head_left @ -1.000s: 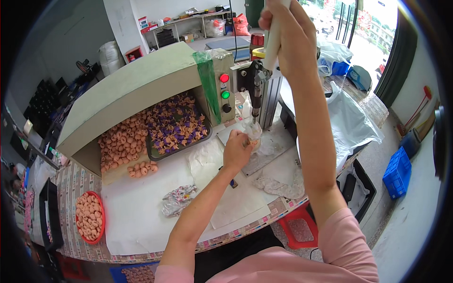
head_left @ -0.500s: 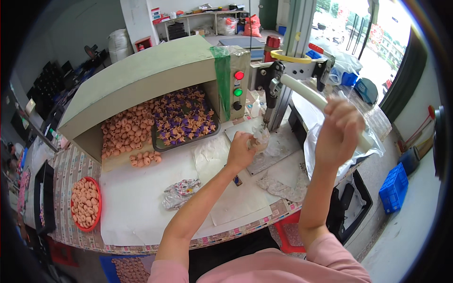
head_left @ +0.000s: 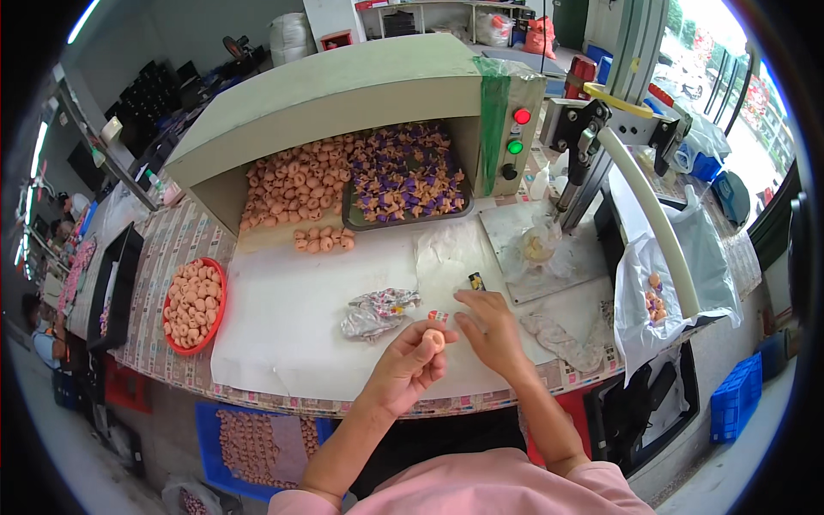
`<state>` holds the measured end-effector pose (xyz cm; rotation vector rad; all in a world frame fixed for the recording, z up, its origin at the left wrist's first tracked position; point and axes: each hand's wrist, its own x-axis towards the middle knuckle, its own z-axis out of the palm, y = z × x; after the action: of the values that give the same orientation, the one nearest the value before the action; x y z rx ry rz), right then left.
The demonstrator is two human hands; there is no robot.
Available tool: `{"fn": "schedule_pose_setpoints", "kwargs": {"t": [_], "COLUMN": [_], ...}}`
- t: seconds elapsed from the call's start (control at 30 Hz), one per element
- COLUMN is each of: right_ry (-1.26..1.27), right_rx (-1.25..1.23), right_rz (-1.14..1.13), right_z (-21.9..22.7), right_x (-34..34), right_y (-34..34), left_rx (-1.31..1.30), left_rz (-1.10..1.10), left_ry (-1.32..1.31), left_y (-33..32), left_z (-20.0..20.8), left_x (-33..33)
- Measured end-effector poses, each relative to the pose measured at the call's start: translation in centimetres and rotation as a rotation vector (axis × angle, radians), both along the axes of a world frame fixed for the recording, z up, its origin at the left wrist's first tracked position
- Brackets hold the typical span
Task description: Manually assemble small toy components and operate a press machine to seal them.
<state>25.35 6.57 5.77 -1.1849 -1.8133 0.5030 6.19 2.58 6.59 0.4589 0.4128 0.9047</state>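
My left hand (head_left: 403,371) is raised over the front of the table, its thumb and fingers pinching a small peach-coloured doll head (head_left: 435,340). Just right of it, my right hand (head_left: 493,336) has its fingers stretched out and apart, with nothing visible in them. Past the fingertips lie a small red-and-white piece (head_left: 438,316) and a small black-and-yellow item (head_left: 475,281). A plastic-wrapped round holder (head_left: 537,247) sits on the metal plate under the lever press (head_left: 585,154). The press's pale, long handle (head_left: 657,219) slants down to the right, untouched.
A box-shaped machine (head_left: 335,103) shelters piled doll heads (head_left: 296,176) and a dark tray (head_left: 410,225) of purple-and-peach figures. At left stands a red basket (head_left: 220,319) of peach parts. Crumpled plastic (head_left: 373,316) lies mid-table. A white bag (head_left: 631,287) with a few figures hangs at right.
My right hand has let go of the press handle and come down beside my left. My left hand has left the holder and come nearer me, with the doll head now showing. The view has shifted.
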Motion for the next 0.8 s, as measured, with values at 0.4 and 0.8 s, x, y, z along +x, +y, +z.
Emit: {"fn": "schedule_pose_setpoints", "kwargs": {"t": [0.4,0.8], "right_ry": [-0.050,0.534], "right_rx": [-0.176,-0.238], "right_rz": [-0.002,-0.009], "right_z": [-1.2,-1.3], "right_x": [-5.0,-4.7], "right_y": [-2.5,-5.6], "left_rx": [-0.159,-0.130], "left_rz": [0.305,0.274], "left_ry": [-0.001,0.093], "left_y": [-3.2,-2.0], "left_z": [-3.9,-6.1], "left_x": [-6.9,-6.0]}}
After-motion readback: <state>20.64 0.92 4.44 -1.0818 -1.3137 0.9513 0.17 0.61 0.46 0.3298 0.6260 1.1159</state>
